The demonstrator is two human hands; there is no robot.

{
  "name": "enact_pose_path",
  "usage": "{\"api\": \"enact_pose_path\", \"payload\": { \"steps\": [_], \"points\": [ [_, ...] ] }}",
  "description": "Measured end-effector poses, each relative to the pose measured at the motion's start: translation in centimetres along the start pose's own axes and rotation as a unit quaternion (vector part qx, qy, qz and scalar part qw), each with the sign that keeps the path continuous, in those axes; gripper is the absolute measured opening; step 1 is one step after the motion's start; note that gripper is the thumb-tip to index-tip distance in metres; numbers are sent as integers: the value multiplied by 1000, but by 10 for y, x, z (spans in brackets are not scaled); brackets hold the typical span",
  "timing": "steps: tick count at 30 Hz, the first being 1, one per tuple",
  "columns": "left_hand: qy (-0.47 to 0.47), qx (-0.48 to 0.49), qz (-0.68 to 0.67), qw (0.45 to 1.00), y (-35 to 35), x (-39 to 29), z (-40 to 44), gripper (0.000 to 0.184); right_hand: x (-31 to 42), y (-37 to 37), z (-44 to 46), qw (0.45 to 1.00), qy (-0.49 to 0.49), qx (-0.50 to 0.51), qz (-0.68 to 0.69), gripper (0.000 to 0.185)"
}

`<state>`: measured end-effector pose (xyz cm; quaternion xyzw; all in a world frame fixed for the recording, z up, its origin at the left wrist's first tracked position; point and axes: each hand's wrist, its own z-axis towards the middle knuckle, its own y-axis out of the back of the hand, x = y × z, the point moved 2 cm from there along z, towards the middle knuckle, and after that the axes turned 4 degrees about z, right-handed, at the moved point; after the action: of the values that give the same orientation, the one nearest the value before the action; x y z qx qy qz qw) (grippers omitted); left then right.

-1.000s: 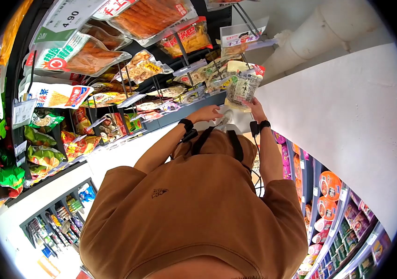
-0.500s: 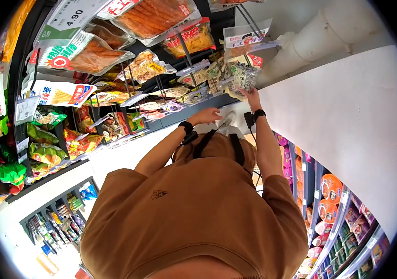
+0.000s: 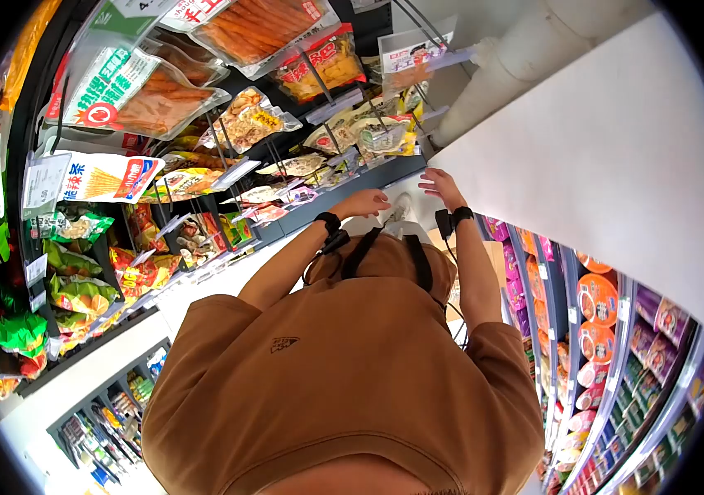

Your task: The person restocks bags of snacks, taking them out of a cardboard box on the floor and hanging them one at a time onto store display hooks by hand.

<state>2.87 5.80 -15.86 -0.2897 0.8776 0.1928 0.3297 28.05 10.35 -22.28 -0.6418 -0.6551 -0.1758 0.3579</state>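
Observation:
My left hand (image 3: 365,203) hovers in front of the snack rack, fingers loosely stretched and holding nothing. To its right, my right hand (image 3: 444,188) is raised near the rack's lower right corner, its fingers spread and empty. Just above the hands, small snack packets (image 3: 385,136) hang on the rack's end hooks, apart from my fingers. Left of them, more flat packets (image 3: 294,167) hang in a low row. A pouch of yellow snack pieces (image 3: 253,120) hangs higher up.
A white panel (image 3: 591,173) and a pale pipe (image 3: 525,70) stand to the right of the rack. Shelves with orange tubs (image 3: 597,299) line the lower right. Large pouches (image 3: 265,33) and price tags (image 3: 45,183) stick out at upper left.
My right hand has let go of the small packet on the end hooks and drawn down toward my body, its fingers spreading. My left hand has barely moved. The view has shifted slightly.

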Motion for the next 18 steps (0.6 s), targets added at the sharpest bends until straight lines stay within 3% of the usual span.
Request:
{"api": "enact_pose_path", "payload": {
  "steps": [8, 18],
  "points": [
    [-18, 57, 87, 994, -11, 11, -25, 50, -63, -23, -75, 997, 9, -50, 50, 49],
    [-9, 128, 63, 990, -58, 66, -57, 42, -201, -68, -179, 986, -65, -111, 106, 43]
  ]
}}
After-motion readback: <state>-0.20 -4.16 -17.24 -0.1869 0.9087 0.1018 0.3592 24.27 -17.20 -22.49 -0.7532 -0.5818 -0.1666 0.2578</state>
